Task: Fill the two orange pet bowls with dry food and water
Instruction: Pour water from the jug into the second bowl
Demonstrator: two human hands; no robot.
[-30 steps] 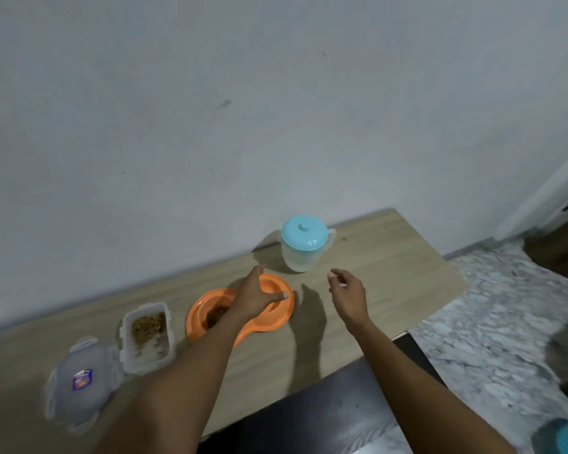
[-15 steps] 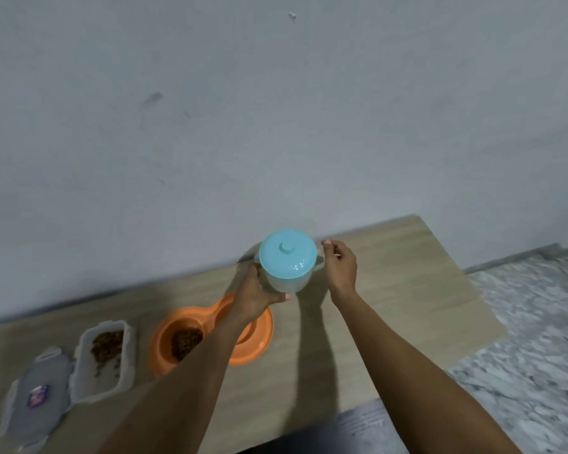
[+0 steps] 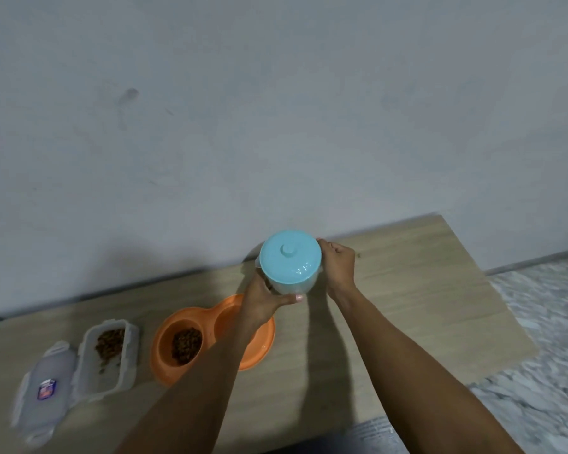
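Translucent round jug (image 3: 296,286), smooth turquoise lid (image 3: 289,261) | left hand (image 3: 263,299) fingers wrapped round jug, right hand (image 3: 339,267) fingers curled against it | wood-grain counter (image 3: 407,306) open rightward

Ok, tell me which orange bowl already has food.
The left bowl, next to the open food box: brown kibble lies in it. The right bowl, partly hidden, shows none.

The left arm (image 3: 210,371) covers much of the right bowl (image 3: 259,335), hiding whatever it holds. The sticker (image 3: 46,389) on the box lid (image 3: 53,362) is too blurred to read.
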